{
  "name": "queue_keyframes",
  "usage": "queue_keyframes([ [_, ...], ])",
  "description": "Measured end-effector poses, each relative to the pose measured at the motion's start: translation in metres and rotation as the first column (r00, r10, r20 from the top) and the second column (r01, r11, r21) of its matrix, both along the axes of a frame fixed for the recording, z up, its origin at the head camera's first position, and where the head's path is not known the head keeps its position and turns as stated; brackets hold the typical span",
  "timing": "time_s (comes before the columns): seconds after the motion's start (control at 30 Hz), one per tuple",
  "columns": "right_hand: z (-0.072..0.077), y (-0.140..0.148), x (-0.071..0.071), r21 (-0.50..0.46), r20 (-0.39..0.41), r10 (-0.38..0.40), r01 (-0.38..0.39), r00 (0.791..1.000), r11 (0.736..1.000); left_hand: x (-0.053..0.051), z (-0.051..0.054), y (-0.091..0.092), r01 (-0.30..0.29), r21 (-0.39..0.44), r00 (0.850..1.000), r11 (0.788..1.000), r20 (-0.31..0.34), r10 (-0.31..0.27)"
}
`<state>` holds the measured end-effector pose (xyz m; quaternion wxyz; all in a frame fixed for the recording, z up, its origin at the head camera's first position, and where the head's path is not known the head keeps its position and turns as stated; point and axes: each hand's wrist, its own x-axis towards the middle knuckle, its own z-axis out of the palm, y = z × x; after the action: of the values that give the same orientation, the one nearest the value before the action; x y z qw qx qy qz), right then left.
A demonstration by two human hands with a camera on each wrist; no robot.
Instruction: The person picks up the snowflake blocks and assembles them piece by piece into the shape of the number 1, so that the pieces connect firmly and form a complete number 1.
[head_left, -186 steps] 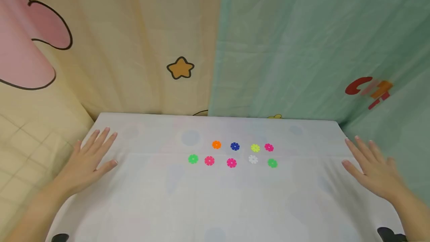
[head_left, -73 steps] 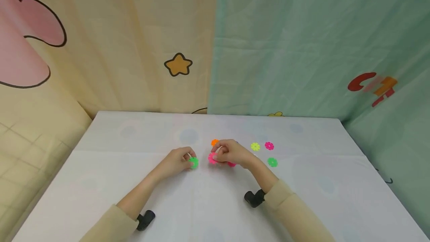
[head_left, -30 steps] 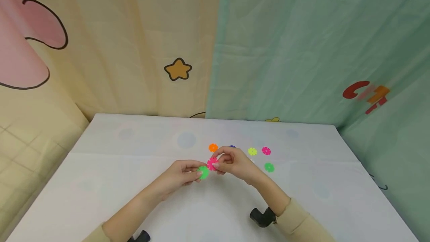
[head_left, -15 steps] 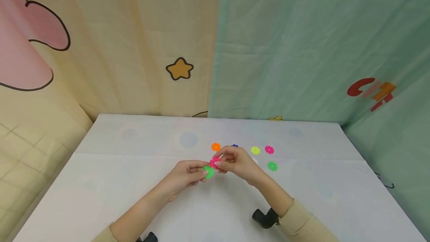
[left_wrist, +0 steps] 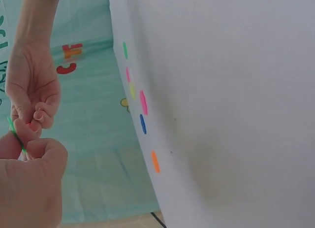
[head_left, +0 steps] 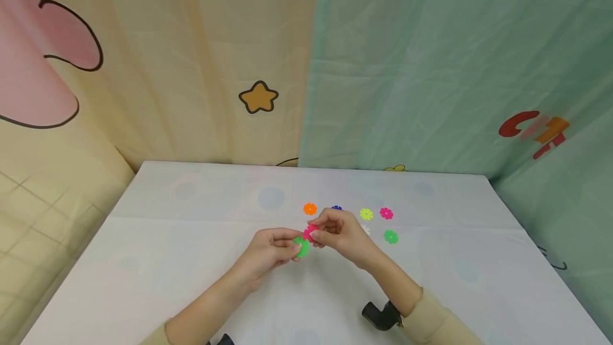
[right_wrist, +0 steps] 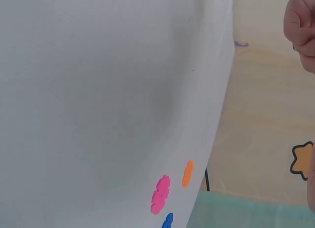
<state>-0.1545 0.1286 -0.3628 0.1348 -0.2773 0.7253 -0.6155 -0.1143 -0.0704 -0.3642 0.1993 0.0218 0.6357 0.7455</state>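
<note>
My left hand (head_left: 270,253) pinches a green snowflake disc (head_left: 304,247) between thumb and fingers, above the white table (head_left: 191,281). Opposite it, a pink snowflake disc (head_left: 308,233) is pinched by my right hand (head_left: 346,234). The two notched discs meet edge to edge or overlap; whether their slots interlock cannot be told. In the left wrist view the green disc (left_wrist: 16,134) appears edge-on in the fingers, with the pink one mostly hidden. The right wrist view catches only part of a hand (right_wrist: 301,33) and neither held disc.
Beyond the hands lie orange (head_left: 309,208), blue (head_left: 337,207), yellow (head_left: 366,214), pink (head_left: 386,213), white (head_left: 366,229) and green (head_left: 391,236) discs. Another pink disc (right_wrist: 160,194), behind my right hand, shows in the wrist views. Curtains (head_left: 407,68) hang past the table's far edge.
Both hands, first spread flat at the table's sides, came inward and picked up the green and pink discs. The discs were brought together; in the last half second they barely shift.
</note>
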Motion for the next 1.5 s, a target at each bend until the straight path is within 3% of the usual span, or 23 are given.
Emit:
queue_keyframes([
  [0.23,0.005,0.0,0.005,0.035,-0.118,0.005,-0.001,0.993,0.999,0.004,0.008,0.004,-0.015,0.031,1.0,0.999,-0.021,0.016],
  [0.37,0.008,0.001,0.006,0.053,-0.194,0.041,-0.031,0.98,0.998,0.007,0.01,0.005,-0.016,0.04,1.0,0.999,0.014,0.015],
  [0.6,0.016,0.003,0.006,0.048,-0.334,0.112,-0.102,0.936,0.994,0.012,0.019,0.006,-0.003,0.072,0.998,0.997,0.055,-0.001],
  [0.97,0.024,0.004,0.009,0.109,-0.371,0.172,-0.142,0.912,0.984,0.016,0.017,0.008,-0.003,0.076,0.998,0.997,0.065,-0.002],
  [1.03,0.024,0.004,0.009,0.127,-0.413,0.186,-0.146,0.892,0.981,0.017,0.016,0.008,-0.005,0.079,0.998,0.997,0.069,-0.001],
  [1.17,0.028,0.002,0.009,0.186,-0.512,0.219,-0.142,0.831,0.972,0.017,0.015,0.008,0.001,0.096,0.998,0.995,0.061,-0.006],
  [1.23,0.03,0.0,0.009,0.197,-0.53,0.219,-0.132,0.819,0.972,0.017,0.015,0.007,0.001,0.105,0.999,0.994,0.049,-0.006],
  [1.3,0.029,-0.001,0.009,0.184,-0.509,0.207,-0.129,0.836,0.974,0.017,0.015,0.005,0.0,0.11,0.999,0.994,0.038,-0.004],
  [1.4,0.026,-0.002,0.01,0.129,-0.44,0.164,-0.119,0.883,0.984,0.016,0.017,0.004,-0.001,0.119,0.999,0.993,0.034,-0.003],
  [1.5,0.021,-0.002,0.013,0.071,-0.384,0.122,-0.102,0.915,0.992,0.016,0.017,0.004,-0.004,0.125,0.999,0.992,0.037,-0.001],
])
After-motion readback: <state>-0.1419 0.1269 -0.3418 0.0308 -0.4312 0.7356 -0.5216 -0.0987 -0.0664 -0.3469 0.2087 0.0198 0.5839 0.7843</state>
